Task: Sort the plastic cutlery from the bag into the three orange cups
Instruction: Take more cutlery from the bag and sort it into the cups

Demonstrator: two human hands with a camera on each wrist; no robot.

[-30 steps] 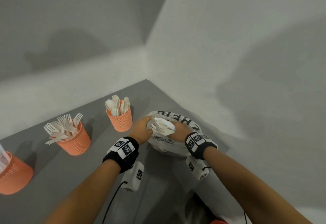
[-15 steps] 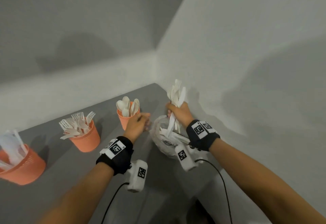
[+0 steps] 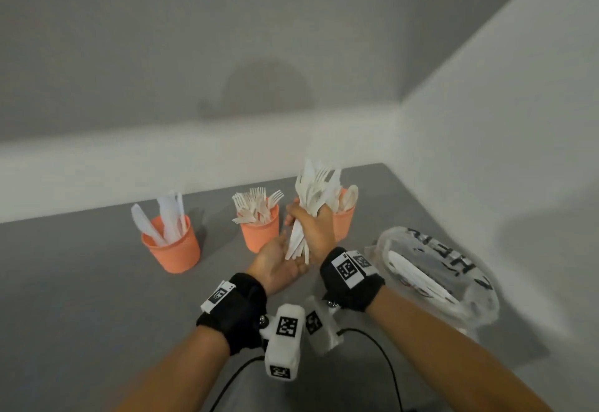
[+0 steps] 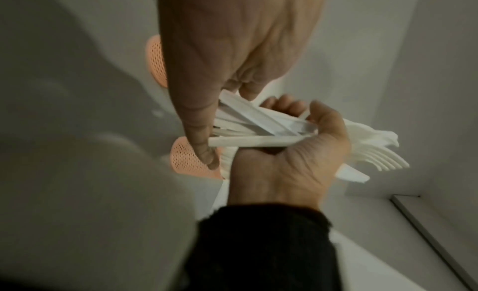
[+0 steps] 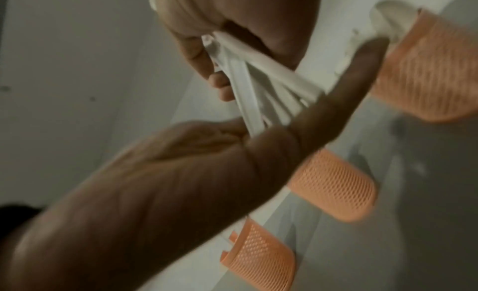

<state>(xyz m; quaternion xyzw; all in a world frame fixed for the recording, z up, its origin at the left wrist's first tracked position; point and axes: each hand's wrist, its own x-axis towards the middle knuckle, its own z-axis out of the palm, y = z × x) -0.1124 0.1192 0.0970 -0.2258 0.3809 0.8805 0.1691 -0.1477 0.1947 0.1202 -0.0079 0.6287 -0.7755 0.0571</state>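
My right hand (image 3: 312, 228) grips a mixed bundle of white plastic cutlery (image 3: 316, 191) upright, with fork tines and knife blades fanned out above the fist. My left hand (image 3: 278, 261) lies open, palm up, under the handle ends, which touch it (image 5: 261, 119). Three orange mesh cups stand in a row behind: the knife cup (image 3: 171, 246) at the left, the fork cup (image 3: 261, 231) in the middle, and the spoon cup (image 3: 344, 220) partly hidden by my right hand. The clear printed bag (image 3: 431, 275) lies to the right with some cutlery inside.
The grey table (image 3: 81, 282) ends at a pale wall behind the cups, and another wall runs along the right beside the bag. Wrist-camera cables hang below my forearms at the near edge.
My right hand has lifted the bundle out of the bag and carried it left, in front of the cups. The left hand let go of the bag and now lies palm up under the handles.
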